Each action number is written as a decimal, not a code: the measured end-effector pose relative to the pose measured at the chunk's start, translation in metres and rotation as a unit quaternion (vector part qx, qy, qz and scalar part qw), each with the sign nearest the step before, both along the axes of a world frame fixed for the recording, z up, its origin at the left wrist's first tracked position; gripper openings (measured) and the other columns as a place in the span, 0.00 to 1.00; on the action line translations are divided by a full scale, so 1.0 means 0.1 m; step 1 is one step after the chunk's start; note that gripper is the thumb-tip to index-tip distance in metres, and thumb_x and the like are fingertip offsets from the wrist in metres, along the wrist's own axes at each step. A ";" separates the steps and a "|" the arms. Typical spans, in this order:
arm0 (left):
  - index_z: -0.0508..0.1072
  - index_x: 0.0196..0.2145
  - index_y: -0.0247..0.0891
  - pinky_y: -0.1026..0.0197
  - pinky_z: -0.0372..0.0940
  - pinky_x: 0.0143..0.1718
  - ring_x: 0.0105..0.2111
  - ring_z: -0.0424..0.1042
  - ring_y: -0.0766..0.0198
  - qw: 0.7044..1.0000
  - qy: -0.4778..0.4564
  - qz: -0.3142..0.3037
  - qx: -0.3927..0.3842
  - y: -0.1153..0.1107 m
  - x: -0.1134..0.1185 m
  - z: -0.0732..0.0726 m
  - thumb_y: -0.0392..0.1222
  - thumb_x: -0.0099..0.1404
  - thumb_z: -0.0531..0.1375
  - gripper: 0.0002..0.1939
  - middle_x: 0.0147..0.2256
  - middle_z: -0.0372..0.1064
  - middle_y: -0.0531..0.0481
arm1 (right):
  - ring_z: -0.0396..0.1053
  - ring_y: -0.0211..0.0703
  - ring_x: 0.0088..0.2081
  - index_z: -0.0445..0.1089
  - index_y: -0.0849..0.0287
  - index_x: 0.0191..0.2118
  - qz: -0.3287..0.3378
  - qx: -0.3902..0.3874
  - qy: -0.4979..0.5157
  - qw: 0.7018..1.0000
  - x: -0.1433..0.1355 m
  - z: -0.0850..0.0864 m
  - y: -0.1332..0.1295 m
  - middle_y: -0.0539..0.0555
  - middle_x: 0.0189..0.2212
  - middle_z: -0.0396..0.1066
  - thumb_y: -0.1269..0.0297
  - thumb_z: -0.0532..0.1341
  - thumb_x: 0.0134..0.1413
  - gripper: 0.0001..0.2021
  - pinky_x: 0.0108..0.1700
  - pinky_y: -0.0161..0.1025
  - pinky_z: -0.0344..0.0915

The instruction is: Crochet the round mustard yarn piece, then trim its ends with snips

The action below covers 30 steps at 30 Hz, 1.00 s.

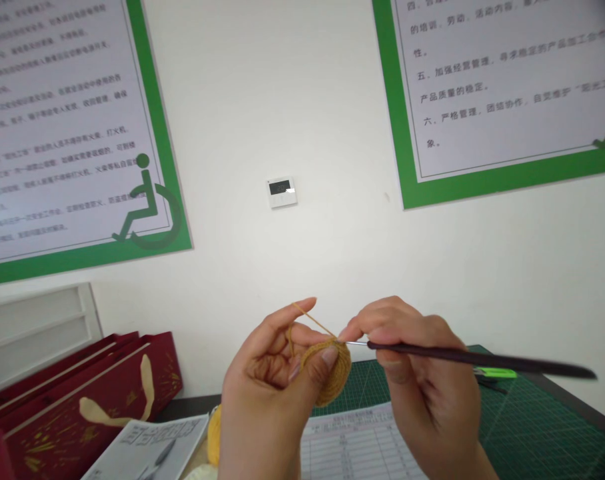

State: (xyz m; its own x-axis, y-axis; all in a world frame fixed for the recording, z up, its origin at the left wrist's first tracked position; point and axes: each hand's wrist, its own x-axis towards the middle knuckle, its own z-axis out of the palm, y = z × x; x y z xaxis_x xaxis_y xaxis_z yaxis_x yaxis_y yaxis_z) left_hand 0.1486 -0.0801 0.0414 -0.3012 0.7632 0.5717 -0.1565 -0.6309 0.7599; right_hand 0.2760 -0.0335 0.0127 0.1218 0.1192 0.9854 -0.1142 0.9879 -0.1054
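Note:
My left hand [277, 380] pinches a round mustard-yellow crochet piece [336, 377] between thumb and fingers. A strand of the same yarn [315, 319] runs over its raised index finger down to the top edge of the piece. My right hand [427, 380] is closed on a crochet hook [462, 354] with a dark handle and a silver shaft. The hook's tip meets the upper edge of the piece, beside my right index fingertip; the exact tip is hidden there.
Below lie a printed sheet [357, 443] and a green cutting mat [542, 433]. A bright green tool [497, 373] rests behind my right hand. Dark red gift bags [102, 407], a paper with a pen picture [152, 450] and yellow yarn [214, 437] are at the left. Behind stands a white wall [282, 100].

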 end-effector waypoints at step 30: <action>0.78 0.50 0.42 0.72 0.65 0.27 0.26 0.70 0.70 0.999 -0.025 -0.048 -0.008 -0.05 0.02 0.00 0.31 0.55 0.72 0.24 0.28 0.73 0.53 | 0.63 0.37 0.30 0.69 0.55 0.36 0.043 -0.168 0.131 0.976 -0.11 -0.03 -0.01 0.49 0.28 0.66 0.65 0.56 0.68 0.07 0.33 0.38 0.61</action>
State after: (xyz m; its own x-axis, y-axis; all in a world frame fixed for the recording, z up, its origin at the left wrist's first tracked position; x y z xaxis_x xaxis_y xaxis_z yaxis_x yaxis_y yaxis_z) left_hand 0.1507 -0.0850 0.0418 -0.2545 0.7990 0.5448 -0.2527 -0.5987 0.7601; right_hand 0.2646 -0.0348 0.0102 0.3395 0.4510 0.8254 -0.2615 0.8882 -0.3778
